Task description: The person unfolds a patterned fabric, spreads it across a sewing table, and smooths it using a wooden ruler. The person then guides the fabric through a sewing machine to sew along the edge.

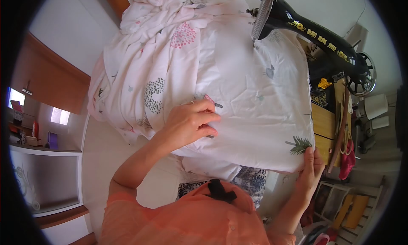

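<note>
We see the white cloth (pixel 242 138) spread over the bench (pixel 322 113), and it covers most of the top under the sewing machine (pixel 314 32). On our left side the cloth is gathered in many loose folds, with pink and grey-green round prints, and it hangs down toward the pale floor (pixel 148 160). In the middle and on the right it lies more flat, with small wrinkles only.

Our left hand (pixel 191 122) rests on the cloth near its middle, at the border between the folds and the flatter part. The forearm comes up from the lower left with the elbow bent outward, and the back of the hand is turned upward. The fingers are curved, and the thumb is held apart below them; whether they pinch some fabric between them, we cannot tell.

Our right hand (pixel 311 166) is at the right front corner of the cloth, just beside the dark green leaf print (pixel 301 145). Its forearm rises from the lower right, and the thumb and the fingers are pinching the edge of the cloth there.

The black sewing machine stands at the far right, with its handwheel (pixel 361 74) to the right of its arm. Scissors (pixel 348 146) hang at the right side of the bench, near a red cloth (pixel 347 162)
</note>
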`<action>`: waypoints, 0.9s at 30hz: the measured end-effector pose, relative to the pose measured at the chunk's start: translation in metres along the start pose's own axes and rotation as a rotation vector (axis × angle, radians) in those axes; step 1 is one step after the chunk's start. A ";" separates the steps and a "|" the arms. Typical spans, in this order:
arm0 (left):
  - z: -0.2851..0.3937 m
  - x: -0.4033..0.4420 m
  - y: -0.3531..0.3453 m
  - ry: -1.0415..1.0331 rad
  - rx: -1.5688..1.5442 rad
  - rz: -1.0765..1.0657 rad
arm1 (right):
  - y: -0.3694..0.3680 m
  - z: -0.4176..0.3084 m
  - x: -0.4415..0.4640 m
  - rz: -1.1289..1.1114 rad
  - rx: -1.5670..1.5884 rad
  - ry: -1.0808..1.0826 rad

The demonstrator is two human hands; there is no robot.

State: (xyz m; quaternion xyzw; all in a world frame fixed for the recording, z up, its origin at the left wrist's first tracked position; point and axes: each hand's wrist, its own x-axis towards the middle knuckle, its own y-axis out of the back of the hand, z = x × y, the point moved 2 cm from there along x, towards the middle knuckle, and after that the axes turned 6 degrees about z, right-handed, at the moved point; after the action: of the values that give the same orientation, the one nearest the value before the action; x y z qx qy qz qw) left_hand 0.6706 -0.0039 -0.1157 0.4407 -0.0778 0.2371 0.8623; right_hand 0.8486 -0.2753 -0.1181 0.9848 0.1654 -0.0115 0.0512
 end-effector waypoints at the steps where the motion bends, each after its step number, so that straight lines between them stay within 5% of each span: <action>1: -0.001 0.000 0.000 -0.015 0.004 0.009 | -0.002 -0.005 0.000 0.005 0.038 0.009; 13: -0.001 -0.001 -0.009 -0.184 0.114 0.156 | -0.013 -0.027 0.009 0.029 0.131 0.101; 23: 0.010 -0.005 -0.021 -0.511 0.413 0.188 | 0.006 0.013 0.011 0.168 -0.740 0.287; 27: 0.013 -0.003 -0.016 -0.512 0.384 0.140 | 0.009 0.000 0.010 0.040 -1.049 0.328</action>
State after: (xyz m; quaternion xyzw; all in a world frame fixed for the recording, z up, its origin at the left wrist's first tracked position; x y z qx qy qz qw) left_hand 0.6763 -0.0235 -0.1208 0.6342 -0.2760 0.1876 0.6974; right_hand 0.8606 -0.2802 -0.1178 0.8192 0.1359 0.2271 0.5088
